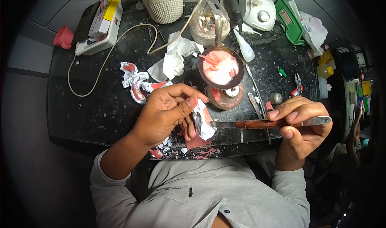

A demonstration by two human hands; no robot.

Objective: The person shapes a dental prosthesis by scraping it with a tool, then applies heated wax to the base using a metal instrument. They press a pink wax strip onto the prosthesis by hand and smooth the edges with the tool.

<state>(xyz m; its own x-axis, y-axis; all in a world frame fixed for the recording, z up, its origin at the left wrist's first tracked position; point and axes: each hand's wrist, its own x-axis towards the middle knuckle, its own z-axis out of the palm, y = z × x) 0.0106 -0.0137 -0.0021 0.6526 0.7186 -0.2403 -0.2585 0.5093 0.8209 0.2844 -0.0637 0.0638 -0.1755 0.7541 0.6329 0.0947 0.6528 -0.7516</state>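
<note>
The dark speckled worktop (100, 107) carries all items. At its 1 o'clock stands a white motor unit (257, 9), and at 12 o'clock a woven basket (165, 7). Just above centre, a round dish (221, 69) holds pink and white material. Crumpled tissue (173, 59) lies at the dish's 9 o'clock.

My left hand (165, 111) is at the worktop's 6 o'clock edge. My right hand (299, 125) is at 4 o'clock, fingers grasping the wooden handle of a knife (257, 124). The blade points to 9 o'clock, and its tip meets a small white-and-pink piece (201, 123). My left fingers are clenched round this piece, which is partly wrapped in paper. Pink scraps (201, 151) lie just below it at the near edge.
</note>
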